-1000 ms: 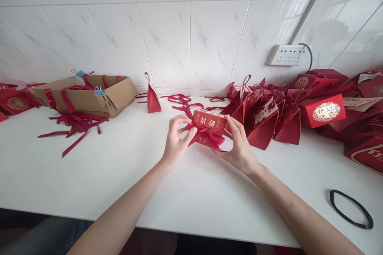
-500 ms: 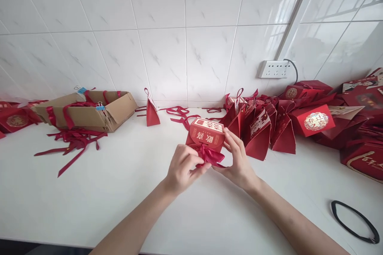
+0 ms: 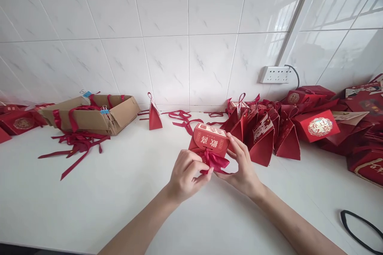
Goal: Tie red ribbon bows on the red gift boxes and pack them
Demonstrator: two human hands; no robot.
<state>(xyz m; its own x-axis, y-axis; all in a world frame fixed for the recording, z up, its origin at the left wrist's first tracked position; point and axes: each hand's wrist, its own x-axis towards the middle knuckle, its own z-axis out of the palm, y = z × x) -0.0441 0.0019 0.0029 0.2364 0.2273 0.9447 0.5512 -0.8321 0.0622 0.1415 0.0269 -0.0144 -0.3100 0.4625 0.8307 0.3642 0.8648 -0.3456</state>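
A small red gift box (image 3: pixel 211 140) with a gold-printed flap stands on the white counter (image 3: pixel 89 191) in front of me. A red ribbon bow (image 3: pixel 216 160) is tied across its near face. My left hand (image 3: pixel 187 174) is closed, its fingertips pinching the left part of the bow. My right hand (image 3: pixel 241 165) cups the box's right side, thumb and fingers pinching the bow's right loop.
A heap of red paper gift bags (image 3: pixel 263 135) and boxes (image 3: pixel 317 125) fills the right back. One red bag (image 3: pixel 154 113) stands alone by the wall. A cardboard box (image 3: pixel 89 113) with loose red ribbons (image 3: pixel 74 145) sits at left. A black band (image 3: pixel 360 231) lies at right. A power strip (image 3: pixel 277 74) hangs on the tiles.
My left hand has gone from open fingers beside the box to a closed pinch on the bow. The box has tipped more upright. The view has tilted up slightly.
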